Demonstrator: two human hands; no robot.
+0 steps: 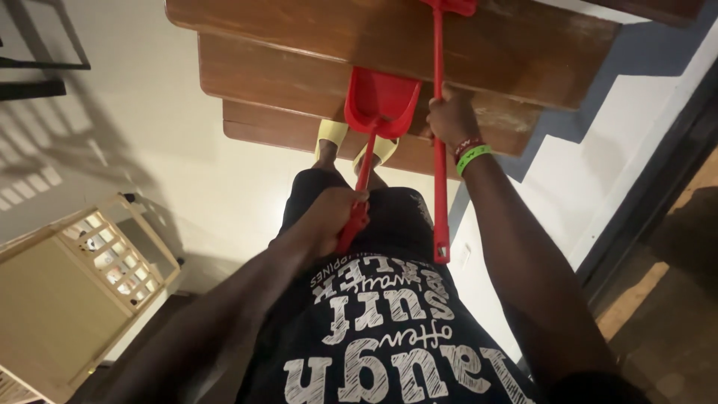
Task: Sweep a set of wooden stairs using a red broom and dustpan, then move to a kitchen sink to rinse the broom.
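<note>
The left hand (333, 217) grips the red plastic dustpan (380, 101) by its handle, while the right hand (451, 118) is closed around the long red broom handle (440, 179) above the brown wooden steps (284, 75).

Both hands fisted: left hand (334, 217) low, right hand (451, 117) apparently extended further.

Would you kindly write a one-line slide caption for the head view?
On wooden stairs, left hand grips a red dustpan, right hand a red broom handle.

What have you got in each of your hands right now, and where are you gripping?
Left hand grips the red dustpan near the lower end of its long handle. Right hand grips the red broom handle about midway along its visible length.
</note>
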